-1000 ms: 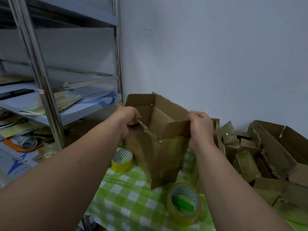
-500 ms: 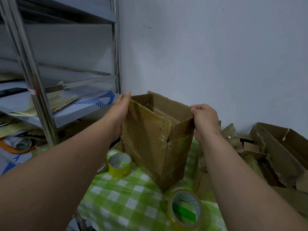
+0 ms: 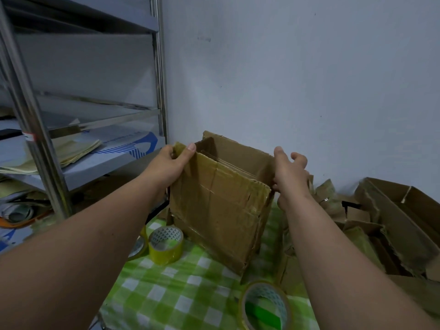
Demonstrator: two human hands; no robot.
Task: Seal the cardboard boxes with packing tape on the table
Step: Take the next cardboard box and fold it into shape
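The fingers (image 3: 177, 152) of the left hand (image 3: 167, 164) curl over the top left corner of the cardboard box (image 3: 220, 206), thumb on the near side of the panel and the other fingers hidden behind it, so this hand pinches the flap edge. The right hand (image 3: 289, 177) is at the box's top right corner; its fingers are spread and loosely bent, the thumb lies against the side flap, and they close on nothing that can be seen.

The box stands upright on the bench (image 3: 166, 289), which is covered with a green and white checked cloth, and its top is open with flaps standing up. Old glossy tape crosses its near face. Just left of the box's base stands a yellow tape roll (image 3: 166, 245), with part of another roll behind it. A third tape roll (image 3: 264, 306) lies near the bench's front edge, between the forearms, with a green patch visible through its core.

To the right, a heap of flattened and torn cardboard pieces (image 3: 385, 225) lies against the wall. A metal shelf rack (image 3: 42, 144) holding papers stands to the left.
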